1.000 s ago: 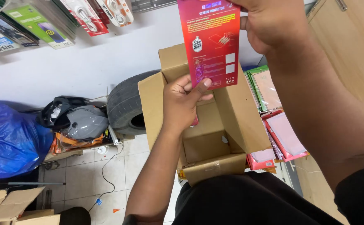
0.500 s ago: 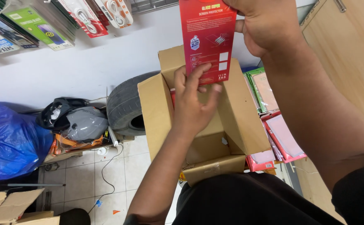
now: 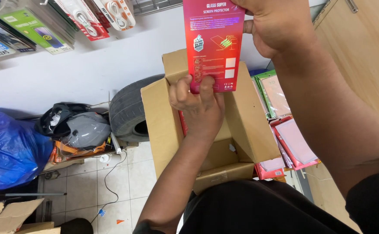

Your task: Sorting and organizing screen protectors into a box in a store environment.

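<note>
A flat red screen-protector packet [image 3: 213, 43] is held upright above an open brown cardboard box [image 3: 163, 125]. My right hand [image 3: 280, 26] grips the packet's upper right edge. My left hand [image 3: 198, 102] pinches the packet's bottom edge with its fingers curled over it. The box rests against my lap, its flaps open, with a red packet edge showing inside behind my left wrist.
Stacks of pink, red and green packets [image 3: 284, 130] lie right of the box beside a wooden panel [image 3: 367, 56]. A tyre [image 3: 128, 112], a grey helmet [image 3: 85, 130] and a blue bag [image 3: 11, 147] sit on the tiled floor. More packets hang on the wall [image 3: 37, 26].
My left hand rose from the box and closed its fingers on the packet's lower edge. The packet shifted slightly up and left.
</note>
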